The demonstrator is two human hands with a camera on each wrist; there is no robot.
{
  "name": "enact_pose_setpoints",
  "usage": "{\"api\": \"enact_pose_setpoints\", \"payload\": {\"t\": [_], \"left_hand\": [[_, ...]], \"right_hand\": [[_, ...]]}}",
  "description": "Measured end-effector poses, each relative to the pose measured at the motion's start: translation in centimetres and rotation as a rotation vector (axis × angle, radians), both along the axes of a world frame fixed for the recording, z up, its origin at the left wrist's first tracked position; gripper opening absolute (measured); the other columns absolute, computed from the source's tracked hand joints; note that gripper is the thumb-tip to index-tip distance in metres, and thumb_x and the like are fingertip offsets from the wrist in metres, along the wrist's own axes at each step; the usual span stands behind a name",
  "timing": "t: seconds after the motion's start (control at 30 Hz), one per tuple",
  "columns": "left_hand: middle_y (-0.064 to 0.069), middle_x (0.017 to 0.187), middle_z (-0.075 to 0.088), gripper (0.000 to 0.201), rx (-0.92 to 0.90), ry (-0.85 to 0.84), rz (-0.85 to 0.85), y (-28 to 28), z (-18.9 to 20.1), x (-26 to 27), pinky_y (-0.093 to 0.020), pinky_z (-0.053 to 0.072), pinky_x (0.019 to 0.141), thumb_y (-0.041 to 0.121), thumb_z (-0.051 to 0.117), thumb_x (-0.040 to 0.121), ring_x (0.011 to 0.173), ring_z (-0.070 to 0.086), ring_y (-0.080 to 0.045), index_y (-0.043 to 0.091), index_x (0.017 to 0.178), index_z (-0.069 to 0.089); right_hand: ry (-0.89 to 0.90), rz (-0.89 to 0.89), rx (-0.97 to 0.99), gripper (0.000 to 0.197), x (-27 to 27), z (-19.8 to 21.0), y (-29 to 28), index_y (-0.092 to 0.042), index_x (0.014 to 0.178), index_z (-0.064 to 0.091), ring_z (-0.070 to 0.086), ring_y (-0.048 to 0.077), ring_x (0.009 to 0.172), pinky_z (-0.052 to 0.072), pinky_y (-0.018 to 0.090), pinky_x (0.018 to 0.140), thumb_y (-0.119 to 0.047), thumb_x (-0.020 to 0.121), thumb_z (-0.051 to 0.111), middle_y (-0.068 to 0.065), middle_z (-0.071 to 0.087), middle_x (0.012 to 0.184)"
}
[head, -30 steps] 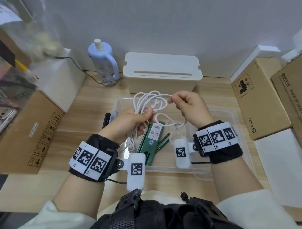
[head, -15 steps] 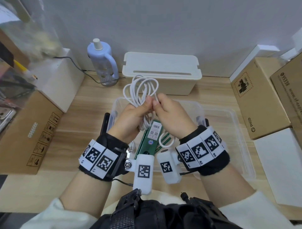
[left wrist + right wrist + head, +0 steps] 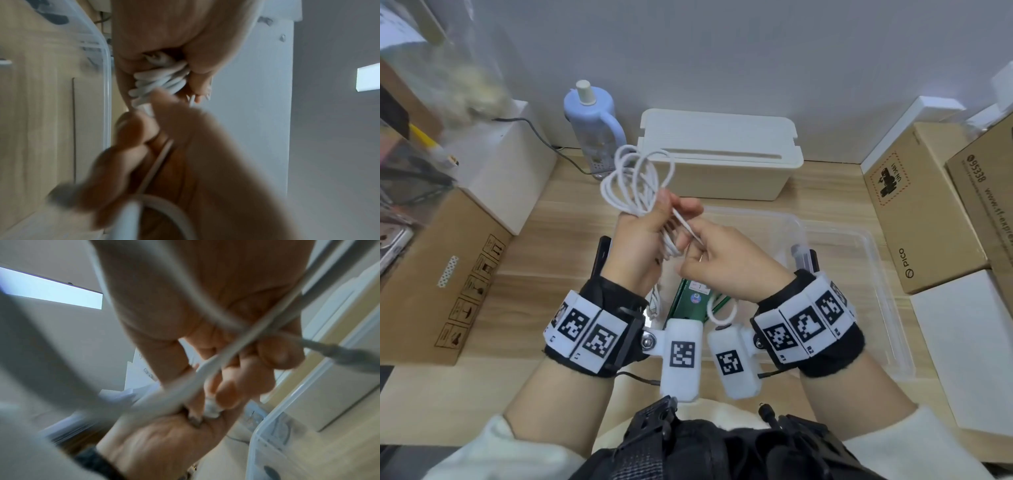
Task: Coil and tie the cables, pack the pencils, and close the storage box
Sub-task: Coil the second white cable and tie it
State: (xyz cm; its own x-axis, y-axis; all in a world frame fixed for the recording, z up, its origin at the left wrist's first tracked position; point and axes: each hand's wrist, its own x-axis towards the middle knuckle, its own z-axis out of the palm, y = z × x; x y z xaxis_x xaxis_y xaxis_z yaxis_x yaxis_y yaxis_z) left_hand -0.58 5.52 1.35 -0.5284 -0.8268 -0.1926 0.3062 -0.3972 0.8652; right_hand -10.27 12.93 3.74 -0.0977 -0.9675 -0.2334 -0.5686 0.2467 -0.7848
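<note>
Head view: the left hand is curled round a bundle of smooth, round white cable, whose several loops fan up above its fingers. The right hand, touching the left one, pinches a thin white tie that runs slantwise between the two hands; a small loop of the same cable hangs below its wrist. Under both hands lies one clear plastic box with rounded corners, and in it, just below the hands, a flat green pencil pack with loose green pencils beside it; their number cannot be told. Beyond the hands stands one matte cream box with a slotted lid, and left of it one pale blue bottle with a handle. Three brown cardboard cartons flank the hands, one on the left and two on the right, on a wood-grain table.
</note>
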Motion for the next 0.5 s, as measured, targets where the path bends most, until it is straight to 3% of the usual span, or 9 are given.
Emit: {"api": "enact_pose_setpoints", "payload": {"t": [0.1,0.17,0.23,0.37,0.5], "left_hand": [[0.006,0.048,0.057,0.026,0.15,0.138,0.132,-1.0,0.4,0.5,-0.033,0.059,0.065,0.027,0.037,0.098,0.057,0.065,-0.009,0.014,0.077,0.046],[0.01,0.041,0.041,0.028,0.234,0.192,0.183,-1.6,0.8,0.8,-0.026,0.057,0.057,0.033,0.036,0.098,0.043,0.05,-0.003,0.019,0.074,0.043],[0.01,0.04,0.033,0.031,0.282,0.233,0.185,-2.0,1.2,1.2,-0.018,0.046,0.045,0.036,0.035,0.098,0.035,0.035,-0.002,0.021,0.071,0.041],[0.01,0.039,0.031,0.036,0.261,0.217,0.164,-2.0,1.1,1.3,-0.014,0.031,0.035,0.036,0.033,0.098,0.032,0.028,-0.002,0.02,0.066,0.037],[0.01,0.039,0.031,0.034,0.253,0.206,0.206,-2.8,0.7,2.1,-0.014,0.027,0.034,0.035,0.034,0.099,0.031,0.027,-0.002,0.02,0.068,0.038]], "right_hand": [[0.066,0.123,0.134,0.011,-0.7,0.0,0.6,-0.022,0.079,0.057,0.056,0.014,0.061,0.048,0.032,0.065,-0.013,0.075,0.063,-0.001,0.061,0.069],[0.084,0.144,0.194,0.008,-1.4,-0.4,0.8,-0.021,0.073,0.061,0.058,0.013,0.063,0.049,0.032,0.065,-0.013,0.076,0.063,0.005,0.067,0.075],[0.14,0.109,0.215,0.005,-2.3,-1.0,0.8,-0.017,0.074,0.063,0.06,0.017,0.069,0.05,0.034,0.069,-0.015,0.078,0.06,0.009,0.069,0.082],[0.164,0.062,0.259,0.014,-4.1,-1.7,1.0,-0.019,0.075,0.06,0.054,0.011,0.066,0.043,0.028,0.063,-0.028,0.075,0.071,-0.002,0.062,0.072],[0.117,0.008,0.278,0.036,-5.6,-2.3,1.9,-0.015,0.094,0.062,0.042,0.002,0.058,0.03,0.02,0.055,-0.032,0.067,0.079,-0.013,0.045,0.061]]}}
